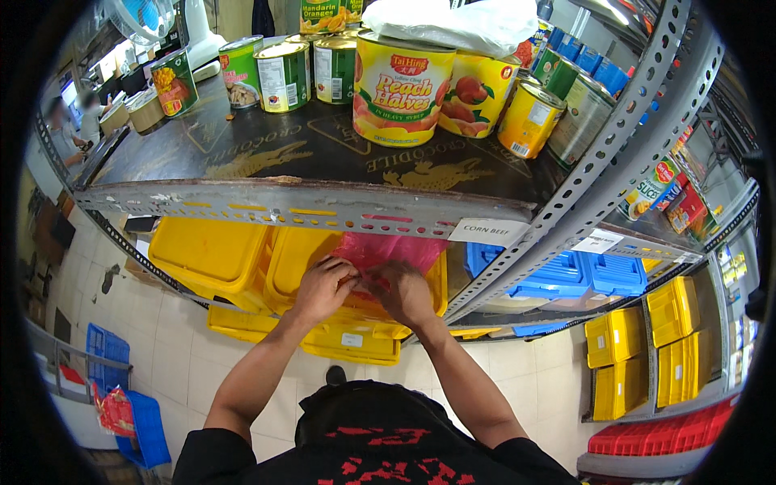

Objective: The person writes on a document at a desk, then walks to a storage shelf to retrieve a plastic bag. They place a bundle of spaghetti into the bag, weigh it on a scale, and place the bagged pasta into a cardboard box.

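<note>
Grey slotted-metal rack [271,204] fills the view's upper middle, perforated uprights leaning at right. Pale tiled floor [190,356] below. Person in black short-sleeved shirt [396,457] with red print faces the rack, both forearms reaching under its upper shelf board [315,153], which is dark with gold animal figures.

Beneath the board, two yellow plastic bins side by side: left bin [208,252] lidded, right bin [293,252] directly under the hands. Blue-lidded bins [558,273] beyond the upright, to the right.

Pink plastic bag [396,252] at the right bin, behind and between the hands; whether it lies on the bin or partly inside cannot be told. Left hand [326,288]: fingers bent, fingertips pinching the bag's near edge. Right hand [402,293]: fingers curled, also closed on the bag, just beside the left fingertips; exact finger placement is in shade.

On the board: large yellow peach can [402,93], upright, white plastic bag [457,26] draped above it. Smaller green-labelled can [283,77] to its left. Tape roll [146,113] near the board's left end.
</note>
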A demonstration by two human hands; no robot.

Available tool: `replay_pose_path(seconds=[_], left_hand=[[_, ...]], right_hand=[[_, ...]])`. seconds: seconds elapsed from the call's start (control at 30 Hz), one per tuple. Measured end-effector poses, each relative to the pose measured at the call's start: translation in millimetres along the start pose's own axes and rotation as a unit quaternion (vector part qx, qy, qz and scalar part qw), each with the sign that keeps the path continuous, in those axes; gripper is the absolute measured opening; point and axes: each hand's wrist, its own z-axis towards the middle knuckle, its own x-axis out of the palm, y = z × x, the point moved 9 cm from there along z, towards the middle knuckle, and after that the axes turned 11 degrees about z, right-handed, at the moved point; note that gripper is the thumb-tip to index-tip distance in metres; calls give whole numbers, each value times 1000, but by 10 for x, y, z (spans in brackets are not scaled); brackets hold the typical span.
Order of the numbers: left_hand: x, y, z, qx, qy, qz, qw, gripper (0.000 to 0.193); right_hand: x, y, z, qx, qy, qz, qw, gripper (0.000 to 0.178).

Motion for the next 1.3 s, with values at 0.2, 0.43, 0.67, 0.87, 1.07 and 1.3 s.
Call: replay_pose_path(seconds=[0.2, 0.43, 0.67, 0.87, 1.07, 1.3], left_hand=[[29, 156, -65, -88, 6, -122, 989, 13], [88, 204, -234, -93, -34, -204, 974, 38], [218, 301, -305, -144, 2, -369, 918, 58], [216, 305, -262, -146, -11, -319, 936, 59], [291, 254, -164, -180, 73, -232, 953, 59], [52, 26, -129, -174, -2, -244, 954, 53]], right_hand=[[13, 3, -18, -19, 1, -8, 1000, 11], [-17, 56, -35, -16, -10, -33, 999, 9], [231, 83, -2, -4, 27, -132, 991, 13], [122, 410, -260, -171, 22, -52, 984, 10], [173, 394, -359, -157, 80, -56, 983, 12], [97, 200, -273, -23, 1, 45, 999, 23]])
